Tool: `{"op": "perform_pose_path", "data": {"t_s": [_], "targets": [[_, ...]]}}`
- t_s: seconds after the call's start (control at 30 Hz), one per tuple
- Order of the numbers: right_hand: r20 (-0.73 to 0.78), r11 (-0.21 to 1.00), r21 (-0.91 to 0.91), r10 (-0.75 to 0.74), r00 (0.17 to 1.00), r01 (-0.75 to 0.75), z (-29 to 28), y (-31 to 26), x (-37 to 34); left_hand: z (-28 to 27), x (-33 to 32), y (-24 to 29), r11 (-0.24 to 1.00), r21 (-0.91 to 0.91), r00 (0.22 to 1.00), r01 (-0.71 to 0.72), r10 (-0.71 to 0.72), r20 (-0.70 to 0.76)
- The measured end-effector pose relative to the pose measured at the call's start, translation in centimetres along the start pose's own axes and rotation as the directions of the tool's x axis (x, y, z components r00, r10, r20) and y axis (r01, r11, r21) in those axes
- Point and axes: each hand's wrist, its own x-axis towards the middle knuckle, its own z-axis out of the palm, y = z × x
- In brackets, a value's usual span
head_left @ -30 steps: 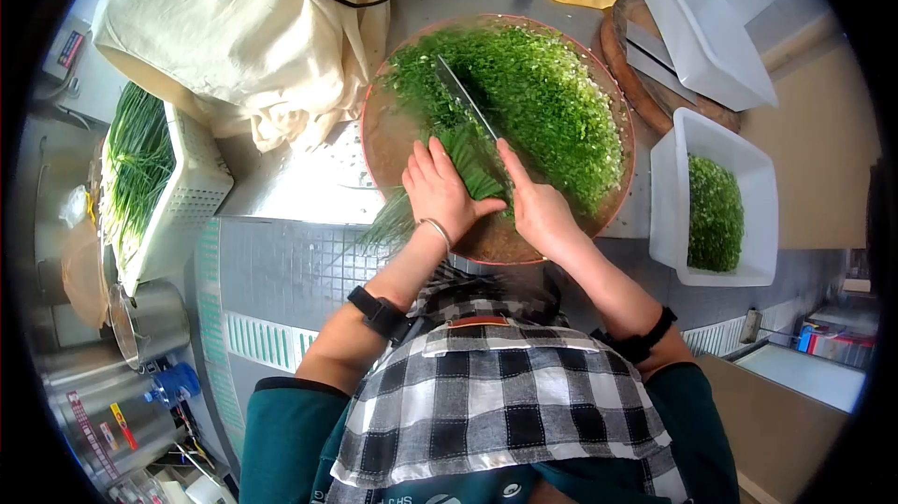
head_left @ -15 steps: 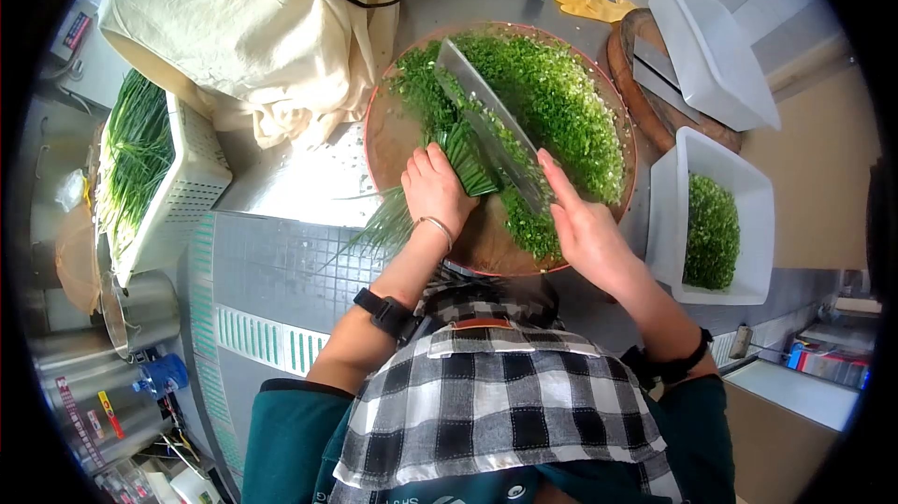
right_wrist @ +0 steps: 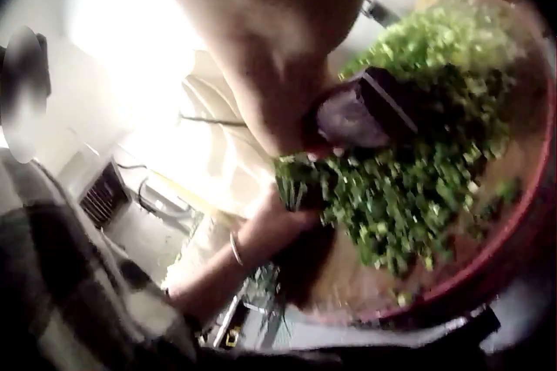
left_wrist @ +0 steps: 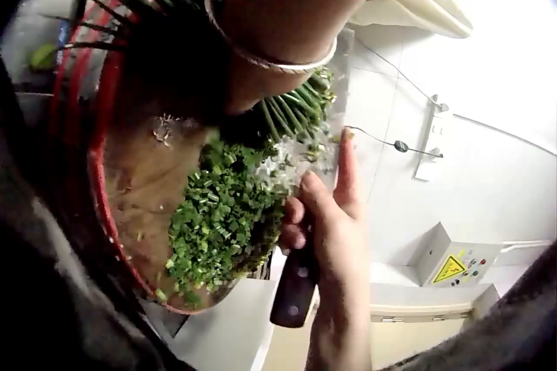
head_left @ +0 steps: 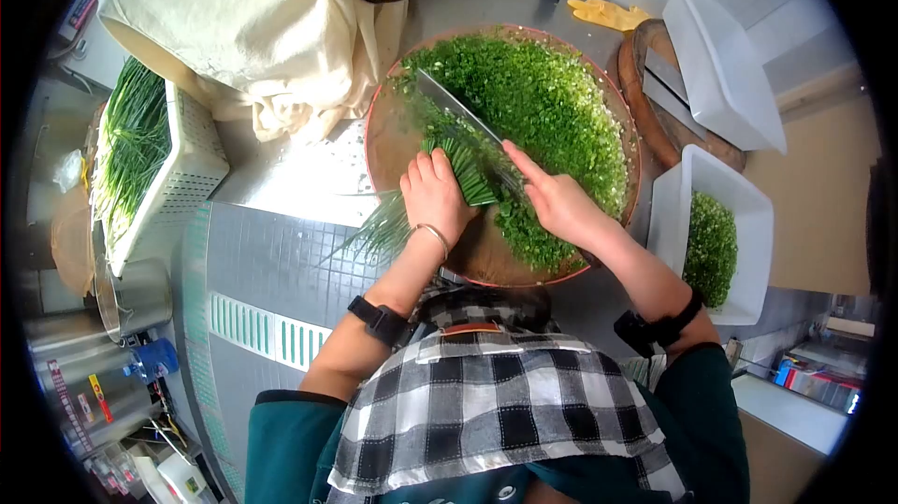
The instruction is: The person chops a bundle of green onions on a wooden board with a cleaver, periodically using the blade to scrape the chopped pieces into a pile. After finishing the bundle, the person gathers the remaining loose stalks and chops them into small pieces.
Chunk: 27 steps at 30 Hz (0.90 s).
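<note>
On a round wooden chopping board [head_left: 388,139] with a red rim, my left hand [head_left: 435,195] holds down a bunch of scallions [head_left: 472,177], its fingers bent over the stalks. Long green ends trail out to the left, past the board's edge. My right hand [head_left: 568,208] grips the dark handle [left_wrist: 296,288] of a cleaver, index finger stretched along the blade's spine. The cleaver blade [head_left: 456,104] slants away to the upper left, right beside the bunch's cut end. A broad heap of chopped scallions [head_left: 552,93] covers the board's far and right parts.
At right stands a white tub [head_left: 758,261] with chopped scallions inside. Behind it, another white tub [head_left: 725,64] leans on a second wooden board [head_left: 633,88]. A white basket [head_left: 192,144] of whole scallions is at left, near a cream cloth [head_left: 253,27]. A yellow glove [head_left: 608,13] lies behind.
The cleaver rose with its broad face showing half a second ago, and is now lower and further left by the bunch. My left hand stays on the scallions.
</note>
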Motion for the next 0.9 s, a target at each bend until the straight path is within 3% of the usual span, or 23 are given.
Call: {"op": "perform_pose_path", "data": {"t_s": [0.17, 0.23, 0.27, 0.37, 0.43, 0.5, 0.53, 0.63, 0.7, 0.77, 0.83, 0.9], "targets": [[-0.027, 0.995, -0.1, 0.011, 1.0, -0.014, -2.9, -1.6, -3.4, -0.3, 0.4, 0.2, 1.0, -0.003, 0.999, 0.004, -0.004, -0.044], [0.04, 0.993, -0.113, -0.013, 0.999, 0.017, -3.5, -1.6, -4.0, -0.3, 0.5, 0.1, 1.0, -0.021, 1.0, 0.002, -0.002, -0.024], [0.135, 0.978, -0.207, 0.064, 0.989, -0.035, -3.3, -1.4, -3.6, -0.3, 0.5, 0.1, 1.0, -0.02, 1.0, 0.007, -0.007, -0.024], [0.106, 0.996, -0.08, 0.046, 0.993, -0.038, 0.3, 0.6, -0.2, 0.0, 0.3, 0.1, 1.0, 0.004, 1.0, 0.008, -0.008, -0.001], [0.02, 0.992, -0.122, -0.029, 0.999, 0.031, 1.9, 0.2, 1.6, 0.2, 0.3, -0.1, 1.0, -0.021, 1.0, -0.008, 0.007, -0.023], [0.121, 0.993, -0.053, 0.107, 0.987, -0.101, 0.9, -0.2, 1.8, 0.3, 0.3, -0.3, 1.0, -0.027, 0.999, -0.005, 0.004, -0.037], [0.043, 1.0, -0.007, 0.026, 0.999, -0.026, 0.9, 0.7, 1.6, 0.3, 0.1, -0.2, 0.999, -0.043, 0.999, -0.003, 0.001, -0.052], [0.021, 0.999, -0.037, 0.034, 0.999, -0.033, -1.1, -1.0, 0.0, -0.7, -0.7, 0.0, 0.999, -0.006, 0.982, 0.038, -0.039, -0.186], [-0.007, 0.996, -0.081, -0.034, 0.999, 0.033, -1.8, -1.0, -1.7, -1.2, -1.0, 0.0, 0.995, -0.027, 0.981, 0.093, -0.096, -0.168], [-0.035, 0.987, -0.131, -0.094, 0.995, 0.089, -2.7, -1.6, -3.1, -1.4, -0.8, -0.1, 0.99, -0.084, 0.994, 0.112, -0.113, -0.001], [0.112, 0.983, -0.184, 0.001, 0.994, 0.02, -4.0, -2.7, -3.8, -1.1, -0.6, -0.1, 0.992, -0.074, 0.994, 0.104, -0.105, -0.004], [0.149, 0.971, -0.232, -0.021, 0.989, 0.056, -2.7, -1.3, -2.5, -1.0, -0.5, -0.2, 0.993, -0.059, 0.995, 0.099, -0.1, 0.0]]}}
